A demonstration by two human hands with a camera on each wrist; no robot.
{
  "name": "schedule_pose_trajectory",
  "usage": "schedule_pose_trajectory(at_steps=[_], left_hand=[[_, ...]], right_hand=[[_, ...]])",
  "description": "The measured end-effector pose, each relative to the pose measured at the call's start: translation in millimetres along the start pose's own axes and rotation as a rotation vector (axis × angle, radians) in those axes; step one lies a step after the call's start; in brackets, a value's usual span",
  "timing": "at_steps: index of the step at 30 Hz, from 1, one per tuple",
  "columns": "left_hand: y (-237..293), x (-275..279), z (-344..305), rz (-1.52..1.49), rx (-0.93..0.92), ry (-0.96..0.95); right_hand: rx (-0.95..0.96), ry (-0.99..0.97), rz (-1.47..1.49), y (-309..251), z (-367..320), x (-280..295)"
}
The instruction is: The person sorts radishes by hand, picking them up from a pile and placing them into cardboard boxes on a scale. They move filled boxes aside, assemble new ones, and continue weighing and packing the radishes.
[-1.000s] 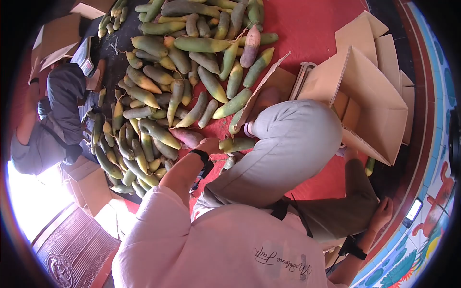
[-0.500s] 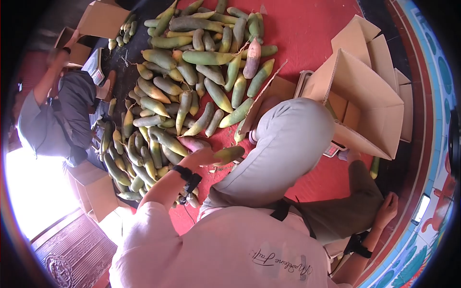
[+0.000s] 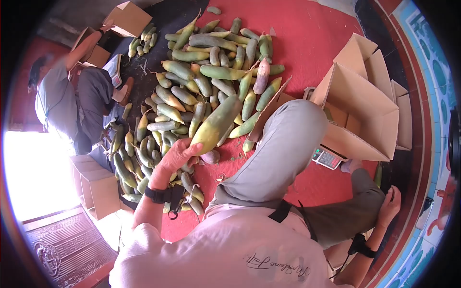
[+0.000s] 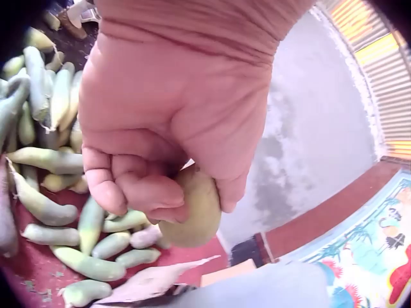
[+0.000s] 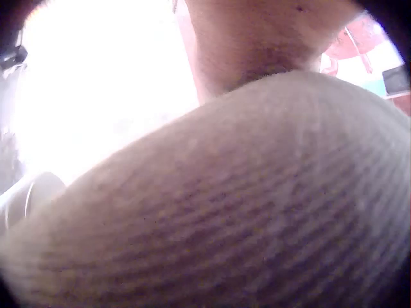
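In the head view my left hand [image 3: 176, 157] grips a large green radish [image 3: 218, 124] by its yellowish end, holding it raised above the pile of radishes [image 3: 180, 98]. The left wrist view shows the fingers of that hand [image 4: 170, 135] curled round the radish [image 4: 199, 215], with the thumb on the other side. My right hand [image 3: 390, 207] rests beside my lower leg at the right, holding nothing visible, its fingers loosely bent. In the right wrist view trouser cloth hides the fingers, and only part of the hand or wrist [image 5: 257, 45] shows.
An open cardboard box [image 3: 370, 120] stands right of my bent knee [image 3: 297, 125], beside a scale with a keypad [image 3: 328, 158]. A purple-pink radish [image 3: 262, 77] lies on the pile's right edge. Another person [image 3: 72, 101] crouches at the left near boxes.
My left hand has picked up the green radish from the red floor covering and raised it. The other person's arm has reached up to a box. My right hand stays by my leg.
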State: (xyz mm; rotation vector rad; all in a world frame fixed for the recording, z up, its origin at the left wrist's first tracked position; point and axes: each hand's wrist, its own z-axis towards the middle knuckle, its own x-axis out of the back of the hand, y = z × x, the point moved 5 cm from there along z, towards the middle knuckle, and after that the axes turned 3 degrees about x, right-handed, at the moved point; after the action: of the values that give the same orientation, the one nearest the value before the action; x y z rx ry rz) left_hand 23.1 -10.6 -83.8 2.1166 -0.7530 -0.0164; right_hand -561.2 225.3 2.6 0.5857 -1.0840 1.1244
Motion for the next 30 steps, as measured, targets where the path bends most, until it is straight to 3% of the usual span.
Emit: schedule_pose_trajectory(at_steps=[2, 5, 10, 13, 14, 16, 18, 23, 25, 28, 30], left_hand=[[40, -12, -15, -0.052, -0.125, -0.046], [87, -41, -31, -0.068, -0.167, -0.245], [109, -111, -36, -0.024, -0.195, -0.661], [123, -145, -44, 0.045, -0.157, -0.817], [123, -156, -43, 0.034, -0.173, -0.880], [119, -168, -36, 0.032, -0.168, -0.909], [115, -179, -29, 0.035, -0.191, -0.921], [136, -185, -10, -0.306, -0.365, -0.889], [134, -182, 0, -0.344, -0.290, -0.876], [123, -187, 7, -0.551, -0.253, -0.992], [122, -187, 6, -0.527, -0.279, -0.992]], right_hand=[[0.045, -0.032, 0.077, -45, 16, 8], [0.054, -0.111, 0.239, -104, 34, 19], [-0.041, -0.394, 1.107, -181, 40, 15], [-0.209, -0.655, 1.398, -202, 25, 6], [-0.080, -0.728, 1.207, -195, 21, 0], [-0.320, -0.762, 1.373, -181, 9, -9], [-0.395, -0.765, 1.419, -176, 7, -10], [-0.352, -0.433, 1.426, -159, 38, 10], [-0.369, -0.221, 1.426, -138, 57, 13], [-0.406, -0.103, 1.308, -97, 85, 5], [-0.404, -0.084, 0.871, -56, 102, -13]])
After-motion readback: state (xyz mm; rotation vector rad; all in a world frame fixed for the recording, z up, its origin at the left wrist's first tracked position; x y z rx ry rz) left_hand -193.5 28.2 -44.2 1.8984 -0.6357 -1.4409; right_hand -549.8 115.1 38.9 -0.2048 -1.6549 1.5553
